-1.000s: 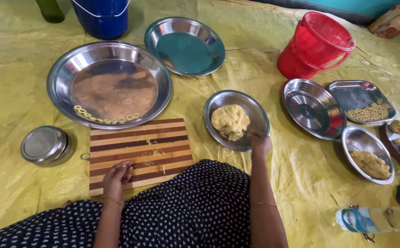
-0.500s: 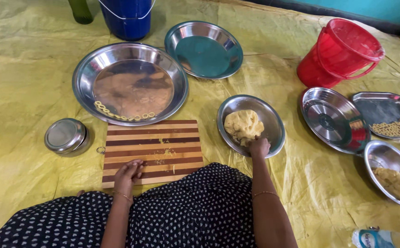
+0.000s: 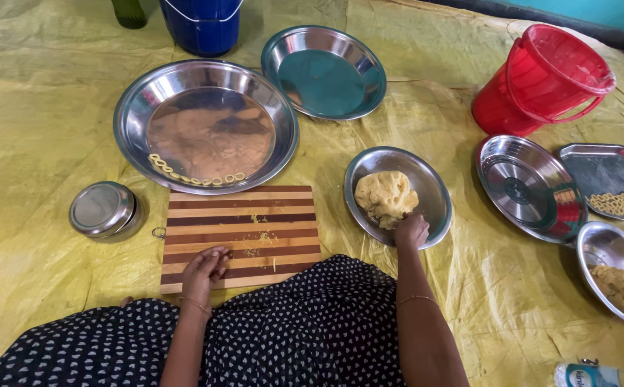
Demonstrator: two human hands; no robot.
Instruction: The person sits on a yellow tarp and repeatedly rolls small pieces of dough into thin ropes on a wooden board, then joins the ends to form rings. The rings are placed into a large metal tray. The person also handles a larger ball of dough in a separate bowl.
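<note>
— From the head camera, where does the right hand sit?

— Inside the small round steel bowl, at its near rim, fingers curled down into the near edge of the pale yellow lump of dough. It looks to be pinching at the dough, though I cannot tell if a piece is actually nipped off between the fingers.

— And the dough relative to that hand?

— Directly ahead of it, touching; the lump fills the bowl's middle, just right of the striped wooden cutting board.

— The left hand?

— Resting on the board's near edge, fingers loosely bent, holding nothing. It is well apart from the dough, so the right hand is plainly nearer.

— Beyond the board?

— A large round steel tray touching its far edge, with a curved row of small dough rings along the tray's near side.
</note>
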